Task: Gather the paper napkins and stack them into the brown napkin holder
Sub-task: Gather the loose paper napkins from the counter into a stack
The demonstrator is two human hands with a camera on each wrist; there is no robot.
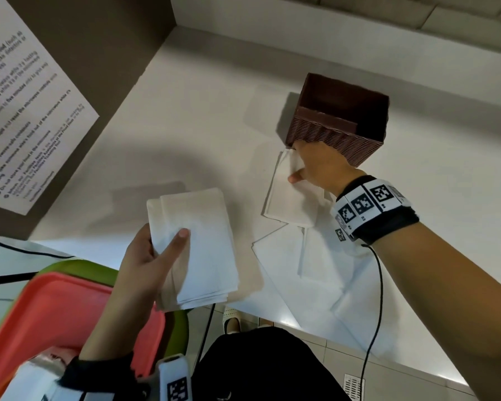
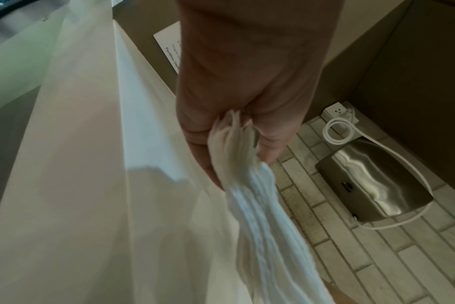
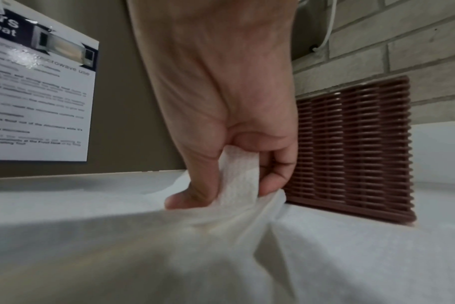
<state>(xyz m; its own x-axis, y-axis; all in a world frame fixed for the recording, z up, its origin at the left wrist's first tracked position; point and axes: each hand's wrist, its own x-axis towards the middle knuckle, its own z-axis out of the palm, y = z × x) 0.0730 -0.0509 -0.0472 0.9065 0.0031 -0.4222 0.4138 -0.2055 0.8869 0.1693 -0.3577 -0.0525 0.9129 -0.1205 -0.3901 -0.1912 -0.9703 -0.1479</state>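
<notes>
you see white napkins point(image 1: 194, 250) with a faint embossed weave | napkin holder point(image 1: 334, 131) dark brown, ribbed slat pattern on its walls | counter point(image 1: 200, 117) off-white | your right wristband point(image 1: 370, 208) black with black-and-white square markers | trays point(image 1: 55, 311) coral-red over green | wall notice point(image 1: 26, 111) white with black print

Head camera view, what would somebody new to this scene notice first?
Probably the left hand holding up a thick stack of white napkins near the counter's front edge. Next, the right hand pinching a loose napkin on the white counter, right beside the empty brown napkin holder further back.
</notes>
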